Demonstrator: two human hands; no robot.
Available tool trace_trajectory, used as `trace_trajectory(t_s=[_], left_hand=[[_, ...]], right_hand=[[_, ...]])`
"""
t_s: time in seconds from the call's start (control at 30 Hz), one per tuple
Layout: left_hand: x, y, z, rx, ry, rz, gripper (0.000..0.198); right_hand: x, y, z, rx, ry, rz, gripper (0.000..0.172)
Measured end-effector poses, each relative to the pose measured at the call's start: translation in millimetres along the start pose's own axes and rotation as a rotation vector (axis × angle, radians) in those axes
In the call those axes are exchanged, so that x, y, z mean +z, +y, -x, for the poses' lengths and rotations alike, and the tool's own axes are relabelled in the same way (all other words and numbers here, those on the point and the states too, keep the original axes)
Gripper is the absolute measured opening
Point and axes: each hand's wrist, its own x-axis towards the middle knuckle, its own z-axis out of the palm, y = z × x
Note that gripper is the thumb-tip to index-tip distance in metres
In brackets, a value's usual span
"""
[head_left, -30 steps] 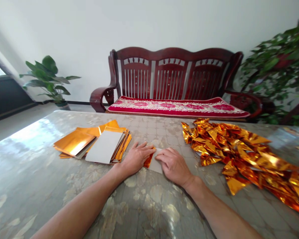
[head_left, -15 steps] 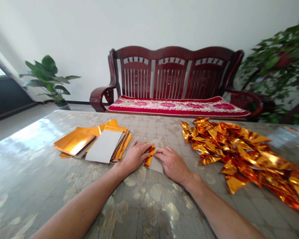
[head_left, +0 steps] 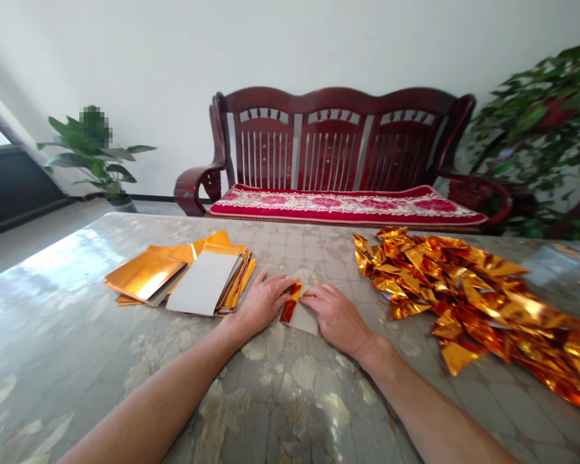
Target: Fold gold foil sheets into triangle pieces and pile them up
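A small sheet of paper (head_left: 303, 320), grey with a folded gold strip along its left side, lies on the table between my hands. My left hand (head_left: 265, 298) rests at its left edge, fingers bent together with the tips on the gold strip. On the right side of the sheet, my right hand (head_left: 337, 316) presses with its fingers together near the top. To the left sits a stack of gold and grey sheets (head_left: 203, 280), grey side up on top. Folded shiny gold pieces (head_left: 464, 290) are heaped to the right.
The patterned, glossy table (head_left: 290, 412) spans the foreground. Clear plastic (head_left: 551, 264) lies at its far right. Behind it stand a dark red wooden bench (head_left: 331, 154) with a floral cushion, a potted plant (head_left: 96, 154) at left and leafy plants (head_left: 546, 135) at right.
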Motion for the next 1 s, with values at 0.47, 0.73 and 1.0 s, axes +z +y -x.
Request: trace_trajectory(t_s=[0.47,0.73,1.0], left_hand=[[1.9,-0.3,-0.1,-0.003,0.005,0.018,0.039],[1.7,-0.1,0.0,0.003,0.009,0.000,0.041],[6.1,-1.3,0.3,0.040,0.054,0.008,0.042]], right_hand=[[-1.0,-0.8,-1.8,-0.020,-0.014,0.036,0.032],[-3.2,-1.4,-2.1,-0.025,-0.042,0.073,0.030],[-6.4,-8.5,-4.0,-0.049,-0.122,0.151,0.029]])
